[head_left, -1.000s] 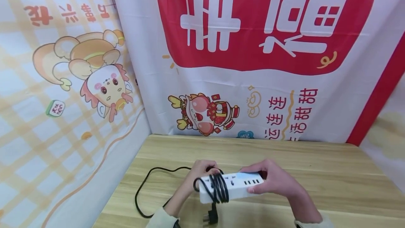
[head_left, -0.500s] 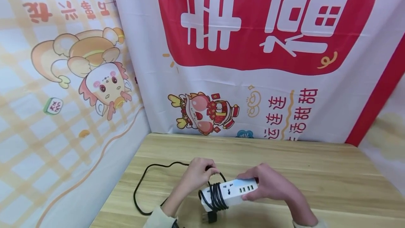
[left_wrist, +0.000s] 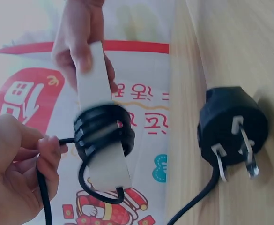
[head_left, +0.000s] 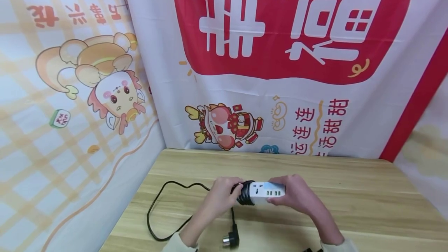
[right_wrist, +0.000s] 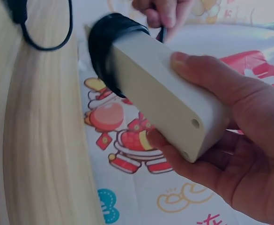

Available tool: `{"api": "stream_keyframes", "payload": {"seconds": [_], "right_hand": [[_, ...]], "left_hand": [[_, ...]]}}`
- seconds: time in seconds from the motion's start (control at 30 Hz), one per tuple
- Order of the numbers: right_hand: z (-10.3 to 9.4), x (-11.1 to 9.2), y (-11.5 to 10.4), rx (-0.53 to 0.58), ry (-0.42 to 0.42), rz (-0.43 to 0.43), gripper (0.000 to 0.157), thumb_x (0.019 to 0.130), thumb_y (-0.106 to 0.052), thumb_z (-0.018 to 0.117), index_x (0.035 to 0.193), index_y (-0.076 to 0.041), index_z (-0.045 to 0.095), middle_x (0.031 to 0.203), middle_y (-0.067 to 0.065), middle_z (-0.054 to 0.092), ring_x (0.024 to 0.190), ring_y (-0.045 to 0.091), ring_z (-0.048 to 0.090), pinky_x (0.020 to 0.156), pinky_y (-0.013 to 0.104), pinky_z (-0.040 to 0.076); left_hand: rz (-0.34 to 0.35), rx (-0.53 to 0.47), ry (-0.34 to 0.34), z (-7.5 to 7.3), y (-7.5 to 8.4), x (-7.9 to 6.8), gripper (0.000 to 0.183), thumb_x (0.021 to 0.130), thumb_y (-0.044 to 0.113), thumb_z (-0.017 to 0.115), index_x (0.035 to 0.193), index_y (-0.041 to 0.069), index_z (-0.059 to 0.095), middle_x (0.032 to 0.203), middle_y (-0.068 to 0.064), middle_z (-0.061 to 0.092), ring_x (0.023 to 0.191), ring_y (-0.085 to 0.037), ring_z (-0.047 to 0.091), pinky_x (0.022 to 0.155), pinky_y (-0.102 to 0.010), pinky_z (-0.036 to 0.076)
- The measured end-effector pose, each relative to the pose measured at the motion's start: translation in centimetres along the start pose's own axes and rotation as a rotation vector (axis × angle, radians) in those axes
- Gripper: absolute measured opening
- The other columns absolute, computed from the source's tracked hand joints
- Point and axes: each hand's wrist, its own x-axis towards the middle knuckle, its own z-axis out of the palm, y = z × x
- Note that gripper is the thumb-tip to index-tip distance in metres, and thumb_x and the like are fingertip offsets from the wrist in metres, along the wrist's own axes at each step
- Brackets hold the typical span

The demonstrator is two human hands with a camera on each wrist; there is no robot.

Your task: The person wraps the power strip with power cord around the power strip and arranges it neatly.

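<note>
My right hand (head_left: 295,193) grips one end of a white power strip (head_left: 260,193), thumb on one side and fingers on the other in the right wrist view. Several turns of black cord (left_wrist: 104,129) are wound round the strip's other end. Beside those turns my left hand (head_left: 224,195) pinches the cord, which runs taut from its fingers to the strip in the left wrist view. Below, the black plug (head_left: 231,238) dangles from the cord, its metal prongs showing in the left wrist view.
A long loop of loose cord (head_left: 148,217) lies on the wooden table (head_left: 350,197) at the left. Printed cloth with red panels (head_left: 280,65) hangs behind the table, and a checked cloth (head_left: 70,158) covers the left side.
The power strip has risen and turned away, its corded end now by my left hand. The plug has swung into plainer view below. Both hands keep their hold.
</note>
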Motion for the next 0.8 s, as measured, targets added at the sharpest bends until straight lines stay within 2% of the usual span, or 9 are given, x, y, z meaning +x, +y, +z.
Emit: {"api": "stream_keyframes", "payload": {"seconds": [0.13,0.33,0.5,0.6,0.73,0.8], "right_hand": [[0.3,0.3,0.7,-0.020,0.114,0.038,0.049,0.069,-0.036,0.090,0.112,-0.015,0.076,0.094,0.000,0.073,0.075,0.009,0.058,0.065,0.024,0.048],[0.1,0.5,1.5,-0.032,0.229,0.082,0.051,0.073,-0.033,0.088,0.117,-0.012,0.074,0.102,0.007,0.075,0.075,0.012,0.060,0.062,0.024,0.048],[0.1,0.6,1.5,-0.038,0.298,0.093,0.056,0.074,-0.032,0.088,0.122,-0.009,0.070,0.110,0.013,0.074,0.079,0.015,0.064,0.063,0.025,0.051],[0.3,0.6,1.5,-0.043,0.354,0.093,0.056,0.074,-0.031,0.088,0.123,-0.009,0.070,0.111,0.015,0.074,0.084,0.020,0.067,0.068,0.029,0.053],[0.3,0.9,1.9,-0.063,0.437,0.100,0.057,0.076,-0.031,0.086,0.123,-0.005,0.069,0.109,0.019,0.073,0.088,0.028,0.069,0.072,0.039,0.057],[0.0,0.8,2.5,-0.059,0.474,0.143,0.059,0.077,-0.033,0.085,0.125,-0.004,0.067,0.110,0.022,0.072,0.088,0.030,0.069,0.069,0.038,0.057]], "left_hand": [[-0.037,-0.048,0.005,0.2,0.3,0.0,0.023,0.098,0.006,0.058,0.117,0.001,0.070,0.070,0.001,0.065,0.053,0.004,0.047,0.051,-0.014,0.045],[-0.077,-0.082,-0.015,0.4,0.3,0.2,0.025,0.099,0.004,0.056,0.121,-0.004,0.066,0.069,0.004,0.063,0.057,0.005,0.050,0.058,-0.014,0.049],[-0.080,-0.075,-0.026,0.5,0.2,0.3,0.017,0.098,0.001,0.057,0.109,0.000,0.070,0.071,0.001,0.065,0.060,0.004,0.052,0.058,-0.014,0.049],[-0.078,-0.073,-0.030,0.4,0.3,0.3,0.014,0.097,0.001,0.057,0.104,0.002,0.070,0.072,0.001,0.065,0.061,0.004,0.052,0.055,-0.014,0.048],[-0.064,0.010,-0.036,0.2,0.3,0.1,0.013,0.097,0.004,0.059,0.097,0.007,0.071,0.069,0.005,0.062,0.060,0.004,0.049,0.056,-0.014,0.046],[-0.064,0.028,-0.044,0.1,0.0,-0.2,0.014,0.098,0.006,0.059,0.089,0.009,0.070,0.066,0.007,0.061,0.058,0.004,0.048,0.056,-0.014,0.045]]}}
